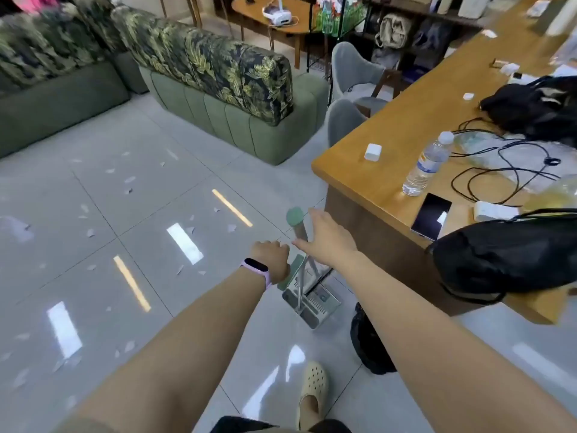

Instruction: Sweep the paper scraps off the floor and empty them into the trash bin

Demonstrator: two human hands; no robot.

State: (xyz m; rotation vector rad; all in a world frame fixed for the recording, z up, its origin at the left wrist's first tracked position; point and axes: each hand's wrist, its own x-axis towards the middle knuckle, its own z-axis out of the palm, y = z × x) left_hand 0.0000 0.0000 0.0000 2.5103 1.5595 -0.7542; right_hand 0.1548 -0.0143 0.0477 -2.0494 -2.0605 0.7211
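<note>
A broom and dustpan set stands on the floor by the desk corner. Its grey dustpan [312, 303] rests on the tiles, and two handles rise from it. My left hand [273, 256] is closed around the lower green handle [292, 271]. My right hand [327, 237] is spread open just beside the taller handle with the green cap [295, 217], fingers apart, holding nothing. Several small paper scraps [128, 190] lie scattered over the grey tiled floor to the left. No trash bin can be picked out with certainty.
A wooden desk [368, 179] with a water bottle [427, 164], phone, cables and black bags stands at the right. Green sofas [237, 120] and grey chairs [352, 70] are behind. A black bag [368, 342] sits on the floor near my foot [312, 392].
</note>
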